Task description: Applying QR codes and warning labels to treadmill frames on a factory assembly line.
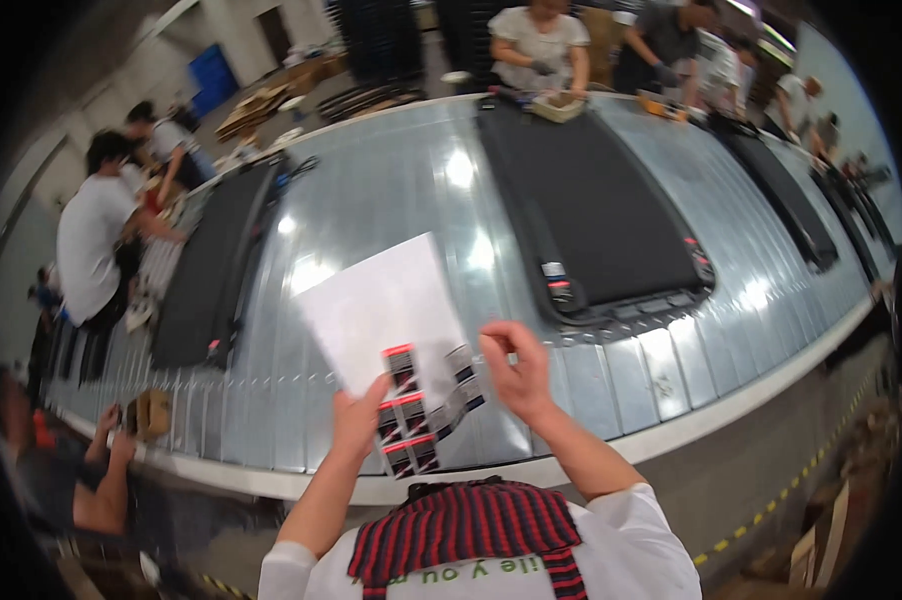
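Note:
My left hand [357,420] is closed on the lower left edge of a white backing sheet [376,305], tilted above the metal conveyor. Small black-and-red labels [408,410] sit in rows at the sheet's lower end, and a curled strip of labels [463,385] bends away on its right side. Just right of that strip, my right hand [519,372] is raised with bent fingers, thumb and forefinger close together. Anything between those fingertips is too small to make out. Beyond my right hand lies a long black flat treadmill [596,200], with a small label on its near left corner.
The silvery slatted conveyor [381,190] curves across in front of me, its pale rim [301,487] close to my body. Another black treadmill [216,265] lies left, and a third [776,190] right. Co-workers stand along the far side and at the left [96,235].

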The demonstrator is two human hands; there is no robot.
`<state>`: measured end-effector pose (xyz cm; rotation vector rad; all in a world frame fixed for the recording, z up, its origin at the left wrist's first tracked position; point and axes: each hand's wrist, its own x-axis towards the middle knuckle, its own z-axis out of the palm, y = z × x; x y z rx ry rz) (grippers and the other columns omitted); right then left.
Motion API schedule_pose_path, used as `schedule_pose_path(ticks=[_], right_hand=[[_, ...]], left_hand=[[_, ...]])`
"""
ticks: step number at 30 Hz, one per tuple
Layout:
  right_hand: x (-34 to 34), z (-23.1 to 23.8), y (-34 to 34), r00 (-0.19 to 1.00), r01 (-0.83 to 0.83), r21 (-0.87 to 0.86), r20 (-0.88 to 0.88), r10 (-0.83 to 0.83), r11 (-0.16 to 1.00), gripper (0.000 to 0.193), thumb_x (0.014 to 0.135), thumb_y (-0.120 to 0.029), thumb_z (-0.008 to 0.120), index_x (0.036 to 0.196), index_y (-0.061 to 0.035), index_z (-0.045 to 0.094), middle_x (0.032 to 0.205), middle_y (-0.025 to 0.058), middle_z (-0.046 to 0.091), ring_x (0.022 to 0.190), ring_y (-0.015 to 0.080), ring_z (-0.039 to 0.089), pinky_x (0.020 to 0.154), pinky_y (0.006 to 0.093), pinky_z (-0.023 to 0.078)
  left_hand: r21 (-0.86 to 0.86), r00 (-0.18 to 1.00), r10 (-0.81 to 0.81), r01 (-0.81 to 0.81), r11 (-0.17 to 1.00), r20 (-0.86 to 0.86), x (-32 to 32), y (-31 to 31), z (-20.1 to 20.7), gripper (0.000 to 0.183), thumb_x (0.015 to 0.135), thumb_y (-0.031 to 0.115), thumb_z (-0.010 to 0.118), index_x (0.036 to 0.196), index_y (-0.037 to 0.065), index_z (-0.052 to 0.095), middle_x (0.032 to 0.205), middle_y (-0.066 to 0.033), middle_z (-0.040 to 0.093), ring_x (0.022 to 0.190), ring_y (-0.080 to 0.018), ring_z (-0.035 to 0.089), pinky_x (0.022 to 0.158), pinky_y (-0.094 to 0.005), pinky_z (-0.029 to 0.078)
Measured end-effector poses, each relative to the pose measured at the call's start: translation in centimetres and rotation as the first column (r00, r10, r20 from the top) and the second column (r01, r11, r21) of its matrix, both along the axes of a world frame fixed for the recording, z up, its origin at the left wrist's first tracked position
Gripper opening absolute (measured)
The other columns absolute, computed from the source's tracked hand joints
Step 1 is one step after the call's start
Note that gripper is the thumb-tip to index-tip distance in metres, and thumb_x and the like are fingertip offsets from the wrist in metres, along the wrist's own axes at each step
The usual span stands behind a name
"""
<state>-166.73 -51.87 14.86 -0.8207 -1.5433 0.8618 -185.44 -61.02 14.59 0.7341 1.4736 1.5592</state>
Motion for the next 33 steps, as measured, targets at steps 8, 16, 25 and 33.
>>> schedule_pose_path(ticks=[8,16,25,33], right_hand=[[-8.0,1.4,-3.2,0.943,-0.241,0.055,0.248,0.221,0.969,0.028,0.068,-0.007,0.067,0.093,-0.0071,0.053,0.080,0.0044,0.053,0.068,0.0127,0.053,0.055,0.0238,0.043],[-10.6,1.3,-2.6,0.960,-0.208,-0.050,0.183,0.214,0.977,0.031,0.069,-0.010,0.067,0.096,-0.0049,0.053,0.084,0.0043,0.053,0.075,0.0126,0.052,0.059,0.0240,0.044],[-9.5,4.2,-2.2,0.924,0.147,0.464,0.251,-0.289,0.874,0.022,0.072,-0.006,0.064,0.091,-0.0014,0.055,0.087,0.0073,0.056,0.077,0.0125,0.054,0.061,0.0236,0.044],[-13.4,2.2,-4.6,0.968,-0.143,0.070,0.219,0.124,0.987,0.019,0.071,-0.006,0.067,0.086,-0.0018,0.056,0.075,0.0067,0.057,0.064,0.0117,0.054,0.055,0.0228,0.044]], left_hand=[[0.045,0.995,-0.103,0.103,0.994,0.003,-2.9,-0.2,0.4,0.039,0.083,0.032,0.056,0.100,-0.002,0.056,0.091,-0.0057,0.059,0.080,-0.0104,0.053,0.072,-0.0259,0.043],[-0.059,0.974,-0.186,0.180,0.982,-0.131,-5.6,-1.5,0.2,0.043,0.083,0.037,0.055,0.101,-0.003,0.057,0.090,-0.0067,0.060,0.081,-0.0109,0.053,0.072,-0.0252,0.043],[-0.017,0.936,-0.351,0.351,0.936,-0.007,-7.2,-0.9,-0.2,0.040,0.082,0.031,0.057,0.103,-0.003,0.056,0.093,-0.0075,0.060,0.082,-0.0119,0.055,0.074,-0.0260,0.044],[0.143,0.965,-0.218,0.198,0.970,0.146,-7.7,-0.6,0.7,0.031,0.081,0.021,0.056,0.099,-0.004,0.056,0.090,-0.0052,0.060,0.079,-0.0104,0.055,0.071,-0.0249,0.044]])
